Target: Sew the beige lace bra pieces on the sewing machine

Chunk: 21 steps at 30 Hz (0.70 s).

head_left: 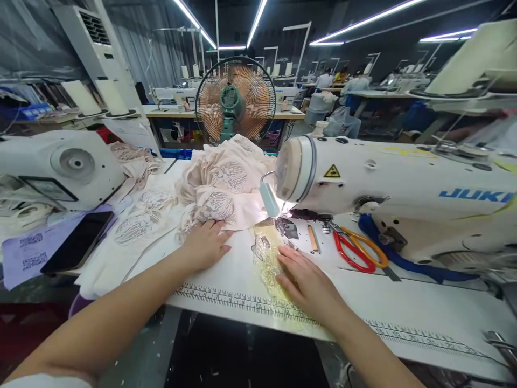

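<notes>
My left hand point(205, 245) lies flat with fingers stretched out on the white sewing table point(404, 302), touching the edge of a pile of beige lace fabric point(226, 186). My right hand point(309, 280) rests flat, fingers extended, on a yellowish taped patch point(269, 258) in front of the needle area point(285, 226) of a white JUKI sewing machine point(396, 183). Neither hand holds anything.
Scissors with red and orange handles point(357, 249) lie under the machine arm. A black phone point(78, 241) and papers with codes point(28, 250) lie at the left beside another machine point(60, 167). A standing fan point(235, 99) is behind the pile. A printed ruler point(226, 298) runs along the table's front edge.
</notes>
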### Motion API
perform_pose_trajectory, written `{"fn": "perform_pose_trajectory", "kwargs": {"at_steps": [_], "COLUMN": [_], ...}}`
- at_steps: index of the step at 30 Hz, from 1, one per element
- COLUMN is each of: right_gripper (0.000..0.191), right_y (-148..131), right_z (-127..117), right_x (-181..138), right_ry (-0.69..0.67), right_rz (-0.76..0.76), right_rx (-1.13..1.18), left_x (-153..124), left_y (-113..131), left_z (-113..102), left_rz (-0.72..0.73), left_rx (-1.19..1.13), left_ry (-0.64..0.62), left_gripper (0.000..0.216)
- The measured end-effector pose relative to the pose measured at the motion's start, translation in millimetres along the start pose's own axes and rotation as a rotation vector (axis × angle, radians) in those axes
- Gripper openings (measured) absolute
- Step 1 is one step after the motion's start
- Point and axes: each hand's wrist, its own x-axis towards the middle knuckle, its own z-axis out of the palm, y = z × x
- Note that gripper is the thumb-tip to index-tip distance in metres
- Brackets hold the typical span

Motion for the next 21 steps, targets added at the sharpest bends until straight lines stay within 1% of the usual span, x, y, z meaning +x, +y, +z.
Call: {"fn": "perform_pose_trajectory", "kwargs": {"at_steps": [2,4,5,7,9,10,11,12,13,14,15,17,19,21], "right_gripper": [0.039,0.039,0.039,0.038,0.038,0.038,0.038,0.037,0.037,0.037,0.037,0.038,0.039,0.04], "right_y": [0.5,1.2,1.5,1.8,1.9,1.9,1.9,1.9,1.9,2.0,2.2,3.1,5.3,8.5], "right_z": [1.3,2.6,3.2,3.8,4.0,4.0,4.0,4.0,4.1,4.2,4.6,6.2,9.3,13.2], "right_x": [-1.0,-1.8,-2.2,-2.6,-2.7,-2.7,-2.7,-2.6,-2.6,-2.7,-2.9,-3.6,-4.6,-5.5], "right_ry": [0.004,0.009,0.01,0.008,0.005,0.007,0.012,0.017,0.02,0.02,0.017,0.013,0.024,0.043], "right_rz": [-0.003,-0.005,-0.005,-0.004,-0.007,-0.01,-0.015,-0.02,-0.023,-0.023,-0.021,-0.015,-0.013,-0.023], "right_rx": [0.001,0.005,0.007,0.003,-0.009,-0.014,-0.018,-0.018,-0.014,-0.009,-0.004,0.006,0.006,-0.002], "left_x": [-1.9,-10.1,-16.5,-33.5,-53.9,-64.2,-73.7,-82.2,-89.2,-94.6,-98.7,-103.3,-104.8,-103.6], "left_y": [-1.2,-0.9,-0.5,-0.9,-5.9,-11.5,-19.6,-30.2,-43.1,-57.7,-73.2,-103.7,-128.9,-146.9], "left_z": [2.9,4.4,4.0,0.1,-7.0,-11.2,-15.5,-19.7,-23.4,-26.5,-28.6,-29.3,-24.7,-16.4], "left_rz": [0.005,0.02,0.044,0.139,0.239,0.258,0.24,0.179,0.072,-0.074,-0.235,-0.529,-0.705,-0.802], "left_rx": [-0.035,-0.078,-0.106,-0.187,-0.317,-0.39,-0.449,-0.476,-0.46,-0.394,-0.297,-0.106,-0.025,-0.034], "left_ry": [0.017,0.036,0.042,0.071,0.165,0.237,0.313,0.38,0.424,0.424,0.389,0.25,0.103,0.021], "left_gripper": [0.042,0.041,0.04,0.036,0.032,0.031,0.031,0.032,0.032,0.033,0.032,0.03,0.032,0.035]}}
